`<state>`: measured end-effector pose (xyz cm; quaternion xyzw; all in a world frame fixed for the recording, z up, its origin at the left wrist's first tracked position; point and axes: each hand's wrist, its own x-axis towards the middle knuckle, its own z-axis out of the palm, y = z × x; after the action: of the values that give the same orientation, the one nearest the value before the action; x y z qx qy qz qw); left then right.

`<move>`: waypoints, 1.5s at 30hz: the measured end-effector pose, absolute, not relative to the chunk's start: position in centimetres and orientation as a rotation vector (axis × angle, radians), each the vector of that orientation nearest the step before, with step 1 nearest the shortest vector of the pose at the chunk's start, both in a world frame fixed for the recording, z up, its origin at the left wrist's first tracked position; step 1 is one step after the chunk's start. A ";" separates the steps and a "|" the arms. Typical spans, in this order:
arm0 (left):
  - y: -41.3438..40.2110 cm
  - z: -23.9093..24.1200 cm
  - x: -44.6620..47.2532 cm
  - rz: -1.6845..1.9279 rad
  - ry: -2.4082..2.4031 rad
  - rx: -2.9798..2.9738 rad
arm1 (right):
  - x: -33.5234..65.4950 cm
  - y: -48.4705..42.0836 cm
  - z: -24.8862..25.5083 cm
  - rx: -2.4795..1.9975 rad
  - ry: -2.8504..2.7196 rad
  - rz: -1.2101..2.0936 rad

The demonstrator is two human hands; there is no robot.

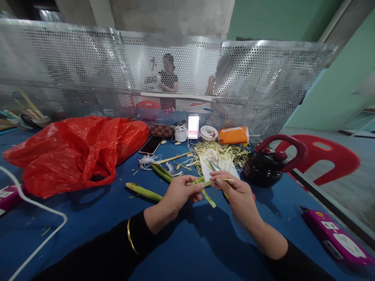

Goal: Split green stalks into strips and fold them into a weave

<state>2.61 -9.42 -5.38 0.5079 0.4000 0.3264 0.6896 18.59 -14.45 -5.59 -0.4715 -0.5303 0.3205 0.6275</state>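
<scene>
Head view, left hand (182, 194) partly hiding green strips (209, 198), mesh (193, 72) obscuring people (169, 80)

Person at blue table (96, 210), black sleeves, gold bangle (131, 236) on the left. Left hand (180, 193) and right hand (238, 195) pinch a pale green strip (207, 183) between them; bit of metal by right fingers, can't make out what. Two green stalks (145, 191) beside left hand. Beyond: heap of dry shreds (240, 154), white paper (233, 168) at its near edge. Red plastic bag (73, 152) and phone (151, 145) off left; dark kettle (262, 171) right, near orange packet (233, 135). Perforated metal screen (88, 78) behind, people visible through it.
</scene>
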 end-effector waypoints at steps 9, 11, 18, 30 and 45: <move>-9.7 -5.5 2.7 0.768 0.906 1.096 | 17.9 -14.4 -5.9 -1.148 -0.933 1.116; -9.7 -5.4 2.7 0.770 0.923 1.107 | 17.9 -14.5 -6.0 -1.107 -0.969 1.081; -10.0 -5.2 3.1 0.787 0.950 1.137 | 17.5 -14.8 -6.3 -1.171 -1.149 0.973; -10.2 -5.8 3.1 0.795 0.952 1.162 | 17.5 -14.8 -6.0 -1.206 -1.111 1.027; -10.1 -5.9 3.1 0.809 0.941 1.220 | 17.8 -14.8 -5.6 -1.441 -1.222 1.082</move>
<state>3.08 -10.15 -5.93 0.5360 0.4135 0.3555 0.6445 17.78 -14.78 -5.55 -0.5864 -0.4972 0.4401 0.4638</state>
